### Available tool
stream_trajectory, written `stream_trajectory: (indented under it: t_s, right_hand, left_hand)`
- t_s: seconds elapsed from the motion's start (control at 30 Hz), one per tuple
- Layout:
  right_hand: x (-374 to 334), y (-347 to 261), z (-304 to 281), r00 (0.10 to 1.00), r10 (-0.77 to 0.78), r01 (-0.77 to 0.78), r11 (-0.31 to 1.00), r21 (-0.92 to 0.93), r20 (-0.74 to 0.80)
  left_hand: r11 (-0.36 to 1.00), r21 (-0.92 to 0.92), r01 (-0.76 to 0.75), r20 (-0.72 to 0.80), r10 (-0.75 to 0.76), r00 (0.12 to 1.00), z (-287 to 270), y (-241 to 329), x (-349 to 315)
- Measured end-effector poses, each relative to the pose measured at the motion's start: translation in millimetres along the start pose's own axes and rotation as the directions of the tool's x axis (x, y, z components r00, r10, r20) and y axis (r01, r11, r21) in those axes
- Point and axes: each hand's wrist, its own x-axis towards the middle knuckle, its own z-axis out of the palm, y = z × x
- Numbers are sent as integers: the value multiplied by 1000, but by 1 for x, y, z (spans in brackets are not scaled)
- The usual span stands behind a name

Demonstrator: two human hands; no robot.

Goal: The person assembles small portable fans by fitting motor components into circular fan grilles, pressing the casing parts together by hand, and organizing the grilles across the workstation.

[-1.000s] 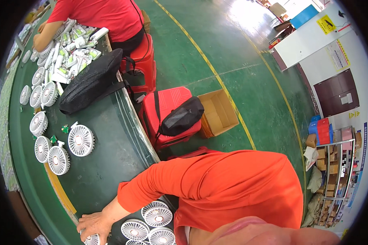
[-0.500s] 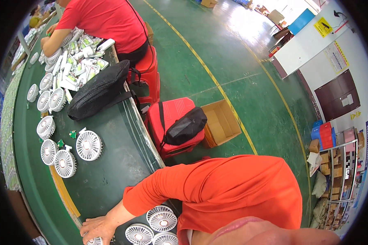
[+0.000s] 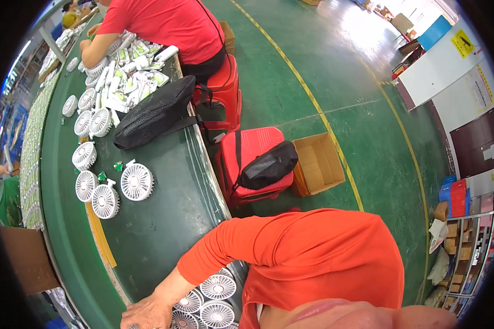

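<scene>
The right hand (image 3: 149, 313) bends palm-down over the green workbench (image 3: 164, 225), beside round white fan heads (image 3: 218, 287); with its fingertips cut off, I can't tell its grip.

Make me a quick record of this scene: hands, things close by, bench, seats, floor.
Right hand: at the lower picture edge, grip unclear
Left hand: out of view
Near right hand: white fans, grilles showing
Farther along bench: more fans, small green boards, black mesh bag
Beyond mesh bag: pile of white parts, beside a seated co-worker in red
Seats: red stools; the nearer bears a smaller black bag
Floor: green; open carton beside nearer stool
</scene>
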Motion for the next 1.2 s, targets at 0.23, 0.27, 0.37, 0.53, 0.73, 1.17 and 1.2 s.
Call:
stream_trajectory:
  t_s: [0.23, 0.27, 0.37, 0.53, 0.73, 1.17, 1.2]
  right_hand:
    - [2, -5, 29, 993, 16, -25, 997, 74, 115]
    - [5, -11, 33, 992, 33, -50, 988, 143, 123]
    - [1, -25, 42, 994, 109, -107, 896, 431, 20]
    - [3, -51, 27, 887, 365, -459, 620, 637, 284]
    - [7, -58, 39, 824, 447, -560, 555, 615, 347]
    - [34, 66, 13, 889, 265, -28, 845, -535, 372]
    - [39, 57, 17, 886, 287, 1, 785, -619, 365]
  left_hand:
    - [943, -333, -12, -155, -42, 987, 6, 26, -8]
    - [936, -347, -61, -247, -29, 968, -14, 42, -16]
    - [929, -370, 6, -412, -170, 895, 2, 64, -38]
    - [857, 365, -364, -354, 490, 797, 16, 62, -50]
    - [861, 334, -382, -372, 493, 787, 0, 56, -48]
    - [768, -480, -424, 70, 515, 854, -114, 166, -137]
    - [593, -718, -363, 151, 642, 752, -124, 188, -148]
